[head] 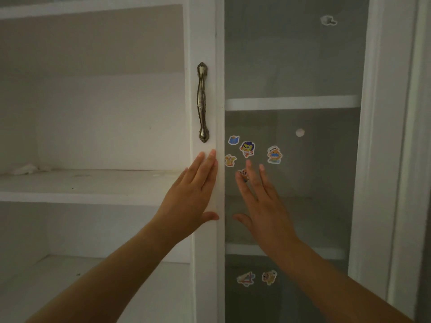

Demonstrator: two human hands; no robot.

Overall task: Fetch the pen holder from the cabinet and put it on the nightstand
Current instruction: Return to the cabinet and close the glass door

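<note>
Resting flat on the cabinet door (pixel 205 38), the left hand (pixel 191 197) holds nothing; the right hand (pixel 263 206) spreads empty at the glass (pixel 291 61). Leaning hard there could crack it.

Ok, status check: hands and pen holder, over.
Left hand flat on the white door frame below the handle; right hand open at the stickered glass. Pen holder not in view. Left shelves show only a crumpled white scrap.
</note>
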